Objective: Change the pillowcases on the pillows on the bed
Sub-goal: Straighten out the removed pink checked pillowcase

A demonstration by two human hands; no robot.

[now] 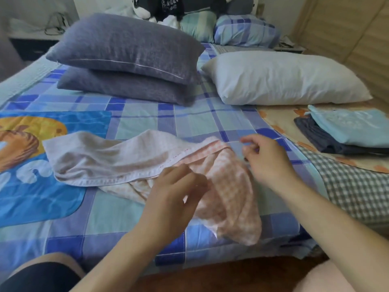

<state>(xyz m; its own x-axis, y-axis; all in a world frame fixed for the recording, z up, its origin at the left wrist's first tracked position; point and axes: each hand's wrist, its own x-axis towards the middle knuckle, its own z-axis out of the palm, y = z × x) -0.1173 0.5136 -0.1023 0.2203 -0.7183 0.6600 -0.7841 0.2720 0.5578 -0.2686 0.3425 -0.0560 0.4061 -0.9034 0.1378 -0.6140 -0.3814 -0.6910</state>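
A pink checked pillowcase (233, 186), partly inside out with a pale lining and stitched hem, lies crumpled on the blue plaid bedspread (130, 211). My left hand (170, 192) hovers over its near edge with fingers loosely curled, blurred by motion; whether it pinches cloth I cannot tell. My right hand (267, 161) is just right of the pillowcase, fingers curled, holding nothing that I can see. A bare white pillow (282, 79) lies at the back right. Two grey-cased pillows (126, 51) are stacked at the back left.
Folded cloths, a light blue one (353, 127) on a dark one (315, 135), lie at the right on an orange-flowered sheet. More pillows and a plush toy (160, 7) sit at the headboard. A cartoon-print blanket (31, 165) covers the left. My knee (44, 272) is at the bed's edge.
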